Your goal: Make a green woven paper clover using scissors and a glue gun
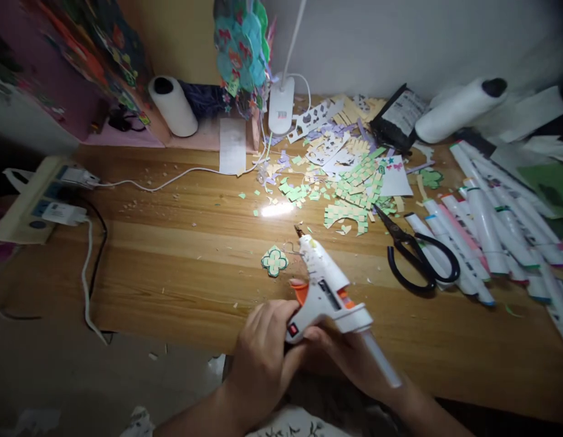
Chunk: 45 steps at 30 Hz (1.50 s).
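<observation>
A white hot glue gun [325, 285] with an orange trigger is held over the wooden desk [181, 255], its nozzle pointing up and left. My left hand [262, 358] is wrapped round the gun's handle near the red switch. My right hand [349, 358] is closed on the gun's back end, where a clear glue stick [382, 359] sticks out. A small green and white paper flower piece [274, 261] lies flat on the desk just left of the nozzle, apart from it.
Black scissors [415, 258] lie to the right, beside several white markers [486, 233]. Cut paper scraps [349, 182] cover the desk's back middle. A white lamp base [281, 106], two paper rolls [172, 104], and a power strip [39, 200] with cables stand around.
</observation>
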Motion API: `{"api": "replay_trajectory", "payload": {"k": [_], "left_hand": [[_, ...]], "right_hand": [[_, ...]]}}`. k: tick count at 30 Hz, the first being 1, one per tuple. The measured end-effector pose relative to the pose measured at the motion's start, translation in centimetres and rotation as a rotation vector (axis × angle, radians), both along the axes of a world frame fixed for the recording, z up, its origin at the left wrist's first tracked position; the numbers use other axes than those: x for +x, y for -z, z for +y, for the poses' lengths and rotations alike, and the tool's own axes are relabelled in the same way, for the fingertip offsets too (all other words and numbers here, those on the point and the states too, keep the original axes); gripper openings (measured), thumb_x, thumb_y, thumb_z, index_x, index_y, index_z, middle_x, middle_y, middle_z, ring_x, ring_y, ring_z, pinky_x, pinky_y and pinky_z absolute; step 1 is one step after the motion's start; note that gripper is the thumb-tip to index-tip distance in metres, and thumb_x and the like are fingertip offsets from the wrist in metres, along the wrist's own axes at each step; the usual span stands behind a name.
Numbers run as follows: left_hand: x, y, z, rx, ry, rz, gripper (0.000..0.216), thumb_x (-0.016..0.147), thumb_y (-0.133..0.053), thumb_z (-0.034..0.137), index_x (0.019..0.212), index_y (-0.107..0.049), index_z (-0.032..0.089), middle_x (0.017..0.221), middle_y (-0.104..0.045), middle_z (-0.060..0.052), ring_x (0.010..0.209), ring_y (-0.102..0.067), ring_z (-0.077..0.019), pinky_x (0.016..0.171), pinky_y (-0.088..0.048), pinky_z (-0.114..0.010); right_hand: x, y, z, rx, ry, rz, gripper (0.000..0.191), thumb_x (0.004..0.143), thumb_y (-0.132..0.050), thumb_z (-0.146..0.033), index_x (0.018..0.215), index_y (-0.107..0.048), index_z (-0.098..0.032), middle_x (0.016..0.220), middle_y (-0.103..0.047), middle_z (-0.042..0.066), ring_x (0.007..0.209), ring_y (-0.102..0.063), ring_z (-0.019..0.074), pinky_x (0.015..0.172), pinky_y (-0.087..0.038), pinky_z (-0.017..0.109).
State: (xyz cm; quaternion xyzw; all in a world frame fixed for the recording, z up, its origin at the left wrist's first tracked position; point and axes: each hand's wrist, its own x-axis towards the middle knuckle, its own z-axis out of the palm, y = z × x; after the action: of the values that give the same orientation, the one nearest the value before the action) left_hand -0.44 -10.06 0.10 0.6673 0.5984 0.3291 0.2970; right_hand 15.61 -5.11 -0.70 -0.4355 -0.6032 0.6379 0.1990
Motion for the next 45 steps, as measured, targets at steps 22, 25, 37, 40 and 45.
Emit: {"api": "replay_trajectory", "payload": {"k": [22,25,37,40,45], "left_hand": [[-18.0,1.3,3.7,-0.028,-0.644,0.785,0.032,0.083,-0.054,0.032,0.107,-0.062,0.013,0.108,-0.059,-0.018,0.106,-0.053,-0.0342,0.091,-0.041,-0.046],[-14.0,0.0,4.3,0.145,-0.73,0.67,0.039,0.085,-0.052,0.029,0.12,-0.054,0.012,0.121,-0.05,-0.019,0.117,-0.046,-0.0316,0.099,-0.039,-0.044],[-1.8,-2.0,11.6,-0.154,0.041,-0.111,0.028,0.093,-0.044,0.039,0.103,-0.06,0.019,0.101,-0.063,-0.004,0.093,-0.057,-0.0175,0.079,-0.041,-0.027],[0.5,-1.9,13.0,-0.195,0.13,-0.223,0.031,0.094,-0.041,0.038,0.085,-0.063,0.018,0.078,-0.061,0.0,0.074,-0.055,-0.0145,0.069,-0.038,-0.024],[1.8,-0.8,13.8,-0.116,-0.007,-0.536,0.031,0.089,-0.052,0.033,0.063,-0.056,0.016,0.062,-0.052,0.001,0.061,-0.048,-0.0112,0.06,-0.035,-0.022]], "right_hand": [[-5.4,1.3,10.1,0.503,-0.32,-0.313,0.031,0.067,-0.068,-0.007,0.094,-0.059,-0.02,0.094,-0.059,0.006,0.083,-0.056,0.019,0.069,-0.043,0.029],[-5.6,1.0,10.7,0.45,-0.315,-0.271,0.024,0.065,-0.068,-0.004,0.081,-0.058,-0.019,0.085,-0.06,0.005,0.079,-0.055,0.0193,0.066,-0.042,0.03],[0.2,-1.0,12.7,-0.067,0.236,0.215,0.03,0.065,-0.076,-0.032,0.087,-0.062,-0.017,0.078,-0.064,0.001,0.066,-0.061,0.0116,0.06,-0.05,0.025],[2.1,-1.3,12.0,-0.084,0.457,0.276,0.033,0.062,-0.079,-0.032,0.085,-0.062,-0.017,0.076,-0.063,-0.001,0.066,-0.059,0.0108,0.059,-0.049,0.023],[4.5,-0.7,11.4,-0.091,0.698,0.349,0.032,0.061,-0.081,-0.03,0.083,-0.061,-0.018,0.075,-0.061,-0.003,0.068,-0.056,0.0093,0.061,-0.047,0.02]]}}
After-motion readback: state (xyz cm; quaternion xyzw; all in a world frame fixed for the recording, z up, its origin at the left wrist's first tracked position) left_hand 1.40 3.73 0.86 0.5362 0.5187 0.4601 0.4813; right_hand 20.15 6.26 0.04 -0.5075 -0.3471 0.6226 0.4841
